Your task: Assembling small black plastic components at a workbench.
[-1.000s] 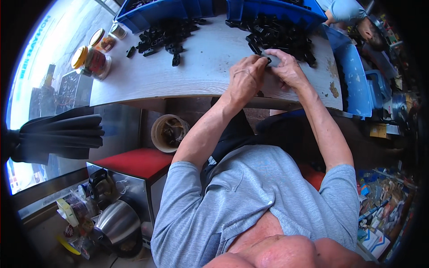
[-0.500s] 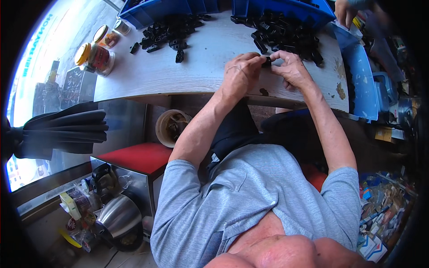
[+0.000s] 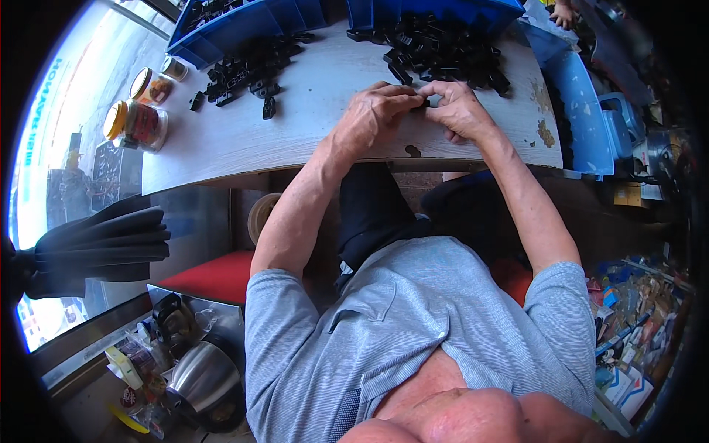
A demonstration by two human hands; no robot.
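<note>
My left hand (image 3: pixel 375 112) and my right hand (image 3: pixel 459 112) meet over the near part of the white table. Between their fingertips they pinch a small black plastic part (image 3: pixel 426 102), mostly covered by the fingers. Just beyond the hands lies a heap of similar black plastic parts (image 3: pixel 443 53). A second heap of black parts (image 3: pixel 247 68) is spread farther left, with a few pieces lying apart at its near edge.
Two blue bins (image 3: pixel 255 31) (image 3: pixel 473 13) stand at the table's far side. Lidded jars (image 3: pixel 140 125) are at its left edge. A light-blue container (image 3: pixel 587 111) sits right of the table (image 3: pixel 310 129). Another person's hand (image 3: pixel 563 16) shows at the upper right.
The whole view has shifted, so the table and bins appear farther left. Both hands stay together on the small black part, which is less visible now. My left forearm has swung outward slightly.
</note>
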